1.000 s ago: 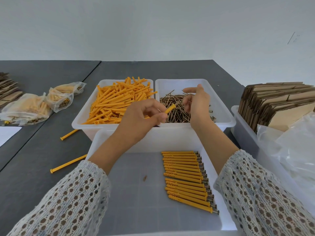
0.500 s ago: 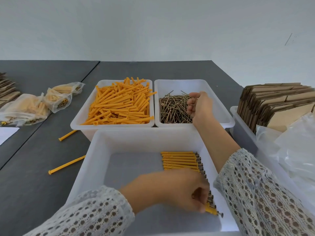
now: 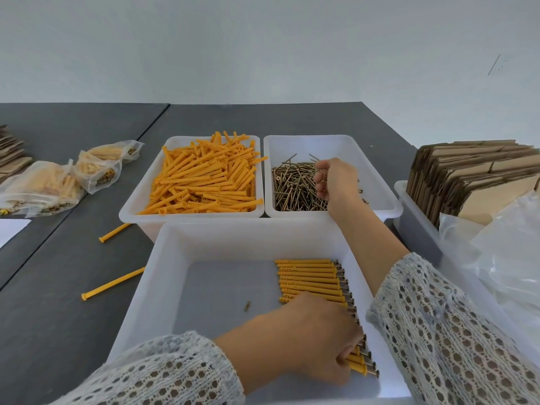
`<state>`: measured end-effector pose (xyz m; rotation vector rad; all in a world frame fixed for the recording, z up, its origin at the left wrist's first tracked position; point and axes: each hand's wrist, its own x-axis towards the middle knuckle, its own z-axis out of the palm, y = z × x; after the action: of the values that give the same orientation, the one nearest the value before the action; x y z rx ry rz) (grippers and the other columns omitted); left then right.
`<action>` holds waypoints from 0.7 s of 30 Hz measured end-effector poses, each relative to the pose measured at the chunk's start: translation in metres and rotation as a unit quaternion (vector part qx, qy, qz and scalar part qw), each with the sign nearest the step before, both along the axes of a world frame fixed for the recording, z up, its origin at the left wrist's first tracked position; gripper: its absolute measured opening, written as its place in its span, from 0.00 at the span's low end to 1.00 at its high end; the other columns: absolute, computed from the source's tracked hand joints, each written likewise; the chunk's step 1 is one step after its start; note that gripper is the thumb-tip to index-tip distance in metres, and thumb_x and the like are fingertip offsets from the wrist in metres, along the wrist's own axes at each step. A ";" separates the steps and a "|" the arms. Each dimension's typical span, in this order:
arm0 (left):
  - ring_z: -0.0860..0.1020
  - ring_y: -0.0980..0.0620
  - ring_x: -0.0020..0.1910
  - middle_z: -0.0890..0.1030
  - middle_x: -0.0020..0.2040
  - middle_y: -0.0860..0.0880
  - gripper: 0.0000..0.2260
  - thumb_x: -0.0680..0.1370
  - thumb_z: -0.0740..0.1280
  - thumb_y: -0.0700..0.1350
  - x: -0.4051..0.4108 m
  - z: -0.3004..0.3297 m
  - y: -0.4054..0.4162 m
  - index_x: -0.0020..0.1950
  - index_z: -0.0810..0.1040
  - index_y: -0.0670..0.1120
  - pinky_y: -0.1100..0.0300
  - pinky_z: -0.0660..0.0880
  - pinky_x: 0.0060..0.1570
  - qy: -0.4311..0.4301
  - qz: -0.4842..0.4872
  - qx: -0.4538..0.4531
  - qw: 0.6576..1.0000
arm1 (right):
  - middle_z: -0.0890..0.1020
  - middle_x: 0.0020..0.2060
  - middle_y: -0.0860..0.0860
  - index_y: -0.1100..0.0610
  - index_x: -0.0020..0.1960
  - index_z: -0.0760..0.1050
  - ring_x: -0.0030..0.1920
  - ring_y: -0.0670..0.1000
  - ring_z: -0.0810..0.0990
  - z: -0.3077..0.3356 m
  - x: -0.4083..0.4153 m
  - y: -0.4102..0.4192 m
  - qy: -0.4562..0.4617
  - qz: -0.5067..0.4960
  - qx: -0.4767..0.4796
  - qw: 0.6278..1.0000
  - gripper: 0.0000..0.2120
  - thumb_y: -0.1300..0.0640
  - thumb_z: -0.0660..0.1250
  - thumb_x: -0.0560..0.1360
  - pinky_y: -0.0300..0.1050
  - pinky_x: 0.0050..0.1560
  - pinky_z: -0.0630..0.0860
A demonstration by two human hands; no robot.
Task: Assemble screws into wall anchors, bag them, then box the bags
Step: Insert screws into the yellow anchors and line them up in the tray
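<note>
While the left hand [image 3: 315, 343] sets a finished anchor at the near end of the row of assembled anchors [image 3: 309, 280] along the right wall of the near tray [image 3: 163, 287], the likeliest slip is a nudge that knocks the neat row askew, since the knuckles lie right over it. Its fingers are curled down on the nearest orange pieces, apparently pinching one, though the fingertips are hidden. Reaching without looking could also spill screws over the tray rim. The right hand [image 3: 333, 182] hangs over the screws [image 3: 292, 185] in the far right tray [image 3: 377, 171], fingers bent and pinching a few. Loose wall anchors [image 3: 204, 179] fill the far left tray [image 3: 140, 194].
</note>
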<state>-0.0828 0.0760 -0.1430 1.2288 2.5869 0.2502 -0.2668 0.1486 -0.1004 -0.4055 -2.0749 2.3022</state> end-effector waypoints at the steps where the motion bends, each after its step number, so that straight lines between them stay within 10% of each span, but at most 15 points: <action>1: 0.73 0.50 0.34 0.77 0.38 0.50 0.09 0.76 0.68 0.50 -0.001 0.000 -0.001 0.42 0.74 0.46 0.59 0.65 0.31 -0.002 0.000 0.001 1.000 | 0.76 0.27 0.50 0.59 0.46 0.77 0.23 0.46 0.70 -0.001 0.000 -0.001 0.003 0.006 0.020 1.000 0.14 0.65 0.52 0.77 0.37 0.24 0.69; 6: 0.70 0.52 0.31 0.75 0.33 0.50 0.16 0.77 0.66 0.59 -0.012 0.012 -0.009 0.38 0.71 0.48 0.59 0.63 0.31 0.039 0.059 0.065 0.995 | 0.74 0.33 0.55 0.64 0.42 0.74 0.33 0.52 0.68 -0.015 -0.001 -0.005 0.083 0.046 0.252 0.963 0.11 0.63 0.55 0.78 0.44 0.33 0.68; 9: 0.70 0.55 0.32 0.75 0.33 0.52 0.15 0.79 0.62 0.57 -0.026 0.026 -0.022 0.37 0.69 0.50 0.58 0.66 0.32 0.108 0.141 0.126 0.976 | 0.72 0.36 0.56 0.59 0.37 0.68 0.37 0.54 0.70 -0.019 0.002 -0.008 0.111 0.136 0.445 0.878 0.10 0.60 0.58 0.77 0.44 0.38 0.69; 12: 0.70 0.57 0.32 0.72 0.31 0.54 0.13 0.80 0.61 0.53 -0.038 0.037 -0.041 0.37 0.69 0.52 0.60 0.64 0.32 0.199 0.222 0.193 0.935 | 0.75 0.61 0.60 0.55 0.60 0.74 0.63 0.63 0.71 -0.020 0.006 -0.014 0.033 0.201 0.611 0.765 0.14 0.50 0.58 0.78 0.58 0.63 0.68; 16: 0.71 0.54 0.36 0.73 0.33 0.54 0.11 0.80 0.61 0.48 -0.053 0.039 -0.068 0.38 0.73 0.49 0.56 0.67 0.38 0.294 0.285 0.228 0.883 | 0.64 0.73 0.57 0.54 0.73 0.66 0.71 0.64 0.63 -0.016 0.010 -0.016 -0.024 0.215 0.651 0.727 0.24 0.46 0.55 0.79 0.63 0.68 0.63; 21: 0.73 0.50 0.49 0.76 0.46 0.54 0.05 0.79 0.63 0.47 -0.072 0.030 -0.093 0.47 0.77 0.50 0.54 0.64 0.50 0.341 0.390 0.187 0.835 | 0.70 0.69 0.58 0.59 0.66 0.71 0.64 0.63 0.72 -0.013 0.015 -0.016 -0.027 0.206 0.642 0.738 0.21 0.49 0.53 0.80 0.58 0.64 0.69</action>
<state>-0.1545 -0.0168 -0.1127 0.2357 3.7107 0.5777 -0.2522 0.1330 -0.1137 0.0891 -3.2792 0.3839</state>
